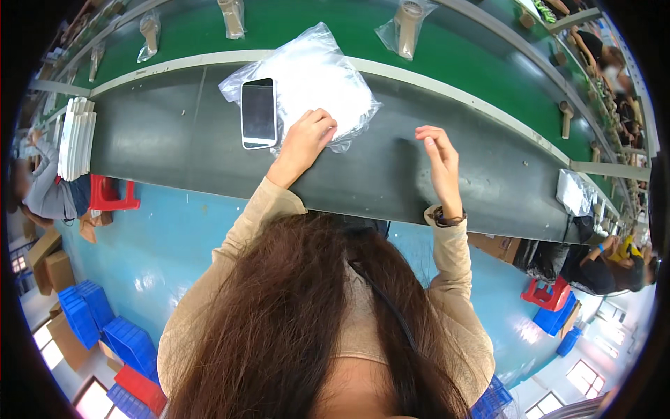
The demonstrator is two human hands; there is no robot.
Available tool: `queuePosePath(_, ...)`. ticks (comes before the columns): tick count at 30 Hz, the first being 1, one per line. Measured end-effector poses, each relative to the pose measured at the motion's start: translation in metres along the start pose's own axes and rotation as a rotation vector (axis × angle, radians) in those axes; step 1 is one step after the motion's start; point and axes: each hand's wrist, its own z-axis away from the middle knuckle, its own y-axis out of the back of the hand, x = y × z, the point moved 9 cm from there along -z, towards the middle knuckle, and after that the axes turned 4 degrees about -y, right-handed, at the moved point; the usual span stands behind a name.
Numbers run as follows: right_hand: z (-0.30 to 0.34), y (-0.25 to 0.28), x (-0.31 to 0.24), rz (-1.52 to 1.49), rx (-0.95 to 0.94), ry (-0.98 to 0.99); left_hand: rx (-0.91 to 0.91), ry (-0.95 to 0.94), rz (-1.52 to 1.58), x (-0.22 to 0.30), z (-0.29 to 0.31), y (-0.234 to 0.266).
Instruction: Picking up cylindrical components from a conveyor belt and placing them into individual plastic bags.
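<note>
A pile of clear plastic bags (324, 77) lies on the dark work surface (377, 167) before me. On its left part rests a phone (258, 113) with a white frame and dark screen. My left hand (307, 143) is over the near edge of the pile, right of the phone. Its fingers are curled and pressed together, and whatever may be between them is hidden. To the right of the bags, my right hand (442, 164) is held over the surface with fingers stretched out and nothing in it. A dark band circles that wrist.
Beyond the surface runs a green conveyor belt (300, 28) carrying bagged beige handheld parts (407, 31). White flat pieces (75, 140) stand stacked at the far left, and a plastic bag (576, 192) lies far right. Other people sit at both ends, near red stools (115, 194).
</note>
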Motion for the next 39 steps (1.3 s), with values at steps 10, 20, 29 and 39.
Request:
queuePosePath(10, 0.011, -0.014, 0.017, -0.094, -0.049, -0.088, 0.202, 0.321, 0.254, -0.03, 0.005, 0.004)
queuePosePath(20, 0.018, 0.015, 0.005, -0.037, -0.07, -0.099, 0.246, 0.252, 0.085, -0.019, 0.003, 0.01)
queuePosePath(29, 0.007, 0.086, -0.034, 0.333, -0.167, -0.092, 0.213, 0.314, 0.026, -0.021, 0.009, 0.004)
queuePosePath(39, -0.103, 0.424, 0.125, 1.277, 0.146, -0.53, 0.142, 0.475, 0.242, -0.025, 0.002, -0.005)
